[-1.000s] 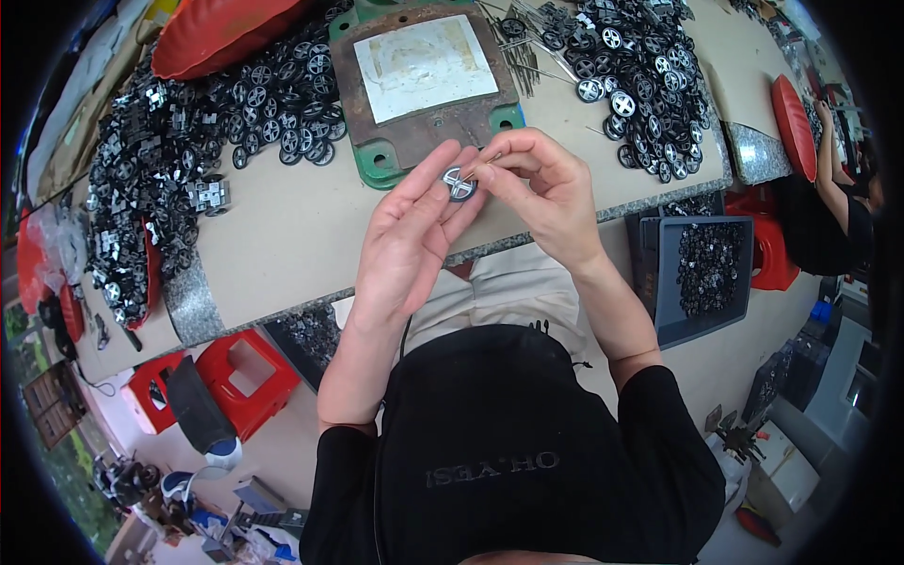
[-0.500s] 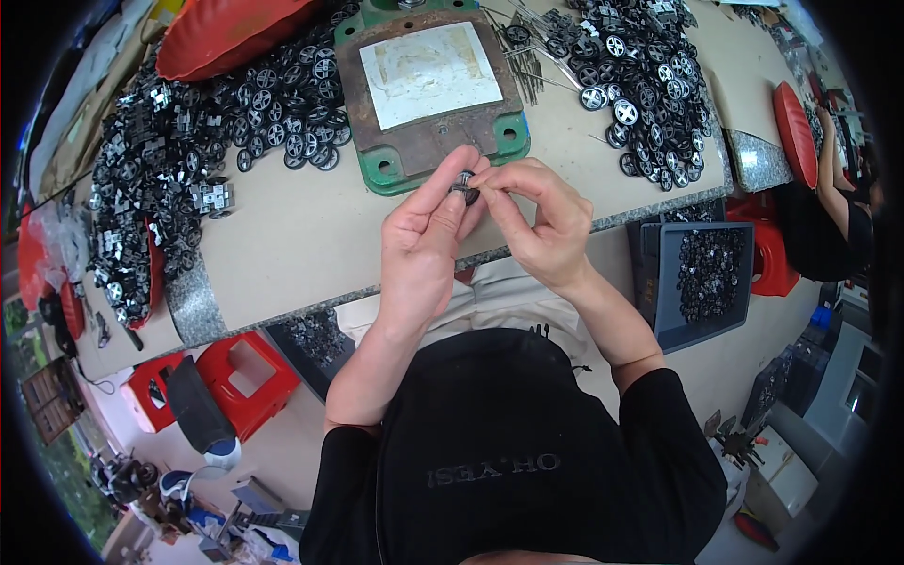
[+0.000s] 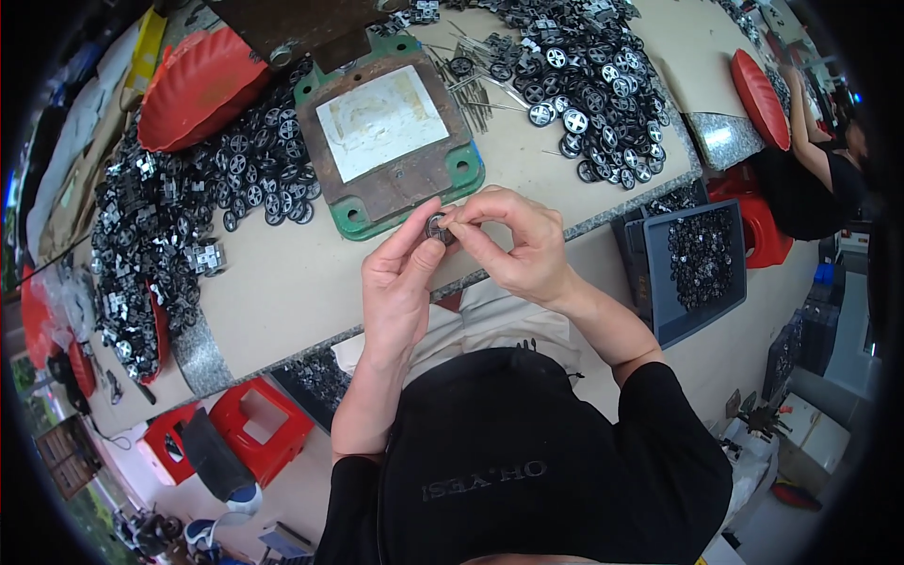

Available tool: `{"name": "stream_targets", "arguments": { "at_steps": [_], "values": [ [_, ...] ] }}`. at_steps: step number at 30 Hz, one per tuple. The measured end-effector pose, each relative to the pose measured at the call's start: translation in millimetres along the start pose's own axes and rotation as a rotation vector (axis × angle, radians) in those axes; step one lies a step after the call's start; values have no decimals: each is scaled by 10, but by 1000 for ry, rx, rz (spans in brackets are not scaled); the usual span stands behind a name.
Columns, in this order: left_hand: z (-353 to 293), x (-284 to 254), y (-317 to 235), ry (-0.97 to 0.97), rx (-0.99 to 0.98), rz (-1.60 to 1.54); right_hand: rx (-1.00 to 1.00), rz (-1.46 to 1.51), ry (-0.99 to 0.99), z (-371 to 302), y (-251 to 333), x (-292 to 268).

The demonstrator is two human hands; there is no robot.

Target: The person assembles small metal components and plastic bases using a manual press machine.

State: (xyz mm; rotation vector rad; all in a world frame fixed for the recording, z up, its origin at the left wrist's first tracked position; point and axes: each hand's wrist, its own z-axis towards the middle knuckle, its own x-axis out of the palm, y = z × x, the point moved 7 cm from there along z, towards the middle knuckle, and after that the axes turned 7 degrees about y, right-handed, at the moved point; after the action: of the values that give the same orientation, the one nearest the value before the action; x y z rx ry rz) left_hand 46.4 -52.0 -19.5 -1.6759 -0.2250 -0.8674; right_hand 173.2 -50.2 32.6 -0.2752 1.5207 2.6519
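Observation:
Between the thumb and fingers of my left hand [image 3: 397, 278] sits a small black toy wheel [image 3: 436, 227] with a silvery hub, held just above the bench's near edge. My right hand [image 3: 518, 243] is pinched closed, its thumb and forefinger tips meeting at the wheel's right side. Whatever lies in that pinch is too small to make out. Just beyond both hands stands a green metal base [image 3: 356, 224] with a rusty brown plate, on which a worn white sheet [image 3: 381, 122] lies.
Heaped black wheels [image 3: 603, 89] and thin metal rods [image 3: 476, 99] lie to the right. More wheels and dark chassis parts [image 3: 141, 235] pile up at left, near a red scalloped tray [image 3: 202, 89]. A grey crate [image 3: 702, 320] stands below, right. Another person [image 3: 810, 179] sits far right.
The whole view has shifted, with the bench now tilted more. My hands stay together, and the wheel has turned so that more of its face shows.

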Motion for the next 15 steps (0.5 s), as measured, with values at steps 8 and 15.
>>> {"name": "stream_targets", "arguments": {
  "at_steps": [8, 15],
  "values": [
    [30, -20, 140, -16, -50, -171, 358, 83, 258, 141, -48, -17],
    [-9, -124, 233, -2, -138, -179, 397, -744, 233, 1201, -721, -809]
  ]
}}
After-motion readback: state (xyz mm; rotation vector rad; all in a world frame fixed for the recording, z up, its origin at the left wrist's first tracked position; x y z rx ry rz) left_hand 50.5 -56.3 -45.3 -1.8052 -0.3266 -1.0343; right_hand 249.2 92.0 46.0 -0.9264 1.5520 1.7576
